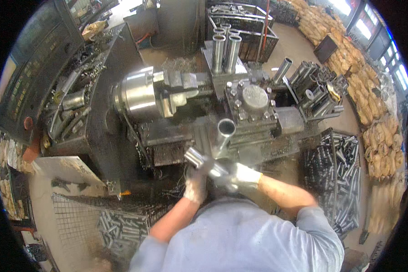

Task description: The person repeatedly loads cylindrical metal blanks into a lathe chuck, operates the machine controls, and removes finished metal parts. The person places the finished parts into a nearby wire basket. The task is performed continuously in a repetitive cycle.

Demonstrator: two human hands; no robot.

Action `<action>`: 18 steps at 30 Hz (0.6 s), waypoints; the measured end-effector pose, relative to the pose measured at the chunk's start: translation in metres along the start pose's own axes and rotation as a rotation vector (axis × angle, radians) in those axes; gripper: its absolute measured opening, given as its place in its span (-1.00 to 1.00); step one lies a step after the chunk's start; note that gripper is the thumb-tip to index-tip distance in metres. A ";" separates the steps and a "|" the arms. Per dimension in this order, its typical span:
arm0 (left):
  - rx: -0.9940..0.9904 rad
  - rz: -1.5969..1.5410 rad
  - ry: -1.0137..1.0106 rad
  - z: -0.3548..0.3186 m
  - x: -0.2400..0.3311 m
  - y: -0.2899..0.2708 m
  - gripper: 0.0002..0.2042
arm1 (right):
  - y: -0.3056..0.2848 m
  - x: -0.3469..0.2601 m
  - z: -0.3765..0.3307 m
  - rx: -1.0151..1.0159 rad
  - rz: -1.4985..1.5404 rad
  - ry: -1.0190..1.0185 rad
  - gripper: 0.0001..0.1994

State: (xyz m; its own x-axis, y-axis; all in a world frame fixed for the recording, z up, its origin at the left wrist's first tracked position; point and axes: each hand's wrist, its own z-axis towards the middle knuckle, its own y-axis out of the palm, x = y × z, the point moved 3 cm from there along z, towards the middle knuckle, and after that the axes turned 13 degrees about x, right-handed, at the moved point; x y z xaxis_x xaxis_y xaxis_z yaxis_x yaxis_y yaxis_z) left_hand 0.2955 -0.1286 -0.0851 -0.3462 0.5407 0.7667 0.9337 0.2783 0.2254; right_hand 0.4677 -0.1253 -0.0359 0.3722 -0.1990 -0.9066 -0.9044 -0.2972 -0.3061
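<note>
A shiny metal tube (pixel 196 157) lies slantwise between my hands, close in front of my body. My left hand (pixel 196 185), in a white glove with dark, dirty fingers, is closed around its middle. At the lower right end of the tube, my right hand (pixel 245 176), also gloved, is closed on it, with its fingertips blurred. Just beyond my hands, another metal tube (pixel 225 131) stands upright with its open end up. Behind it is a lathe with a round steel chuck (pixel 143 94) at the left and a bolted tool post (pixel 255 97) at the right.
Several tubes (pixel 218 52) stand upright on the machine's far plate. More tubes (pixel 313 86) lie in a rack at the right. Wire bins of short metal pieces stand lower left (pixel 122 229) and right (pixel 347 181). Stacked brown sacks (pixel 358 77) line the right side.
</note>
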 end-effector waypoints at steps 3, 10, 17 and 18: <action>0.078 -0.069 -0.109 0.014 -0.019 0.001 -0.56 | 0.007 0.064 -0.007 -0.023 -0.160 0.167 -0.34; -0.102 -0.684 -0.227 0.009 -0.043 -0.024 -0.65 | -0.016 0.065 -0.013 -0.150 -0.230 -0.068 -0.29; -0.073 -0.244 0.170 0.006 -0.005 -0.018 -0.56 | -0.079 -0.028 -0.056 0.534 -0.304 -0.622 -0.53; -0.046 -0.148 0.285 0.004 0.004 -0.005 -0.51 | -0.088 -0.019 -0.053 0.536 -0.237 -0.367 -0.56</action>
State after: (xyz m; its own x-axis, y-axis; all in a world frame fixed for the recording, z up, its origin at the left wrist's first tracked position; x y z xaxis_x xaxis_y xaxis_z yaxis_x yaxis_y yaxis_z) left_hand 0.2887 -0.1250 -0.0857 -0.4450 0.2514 0.8595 0.8806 0.2975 0.3689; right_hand 0.5510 -0.1452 0.0240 0.5633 0.1716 -0.8082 -0.8208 0.2281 -0.5237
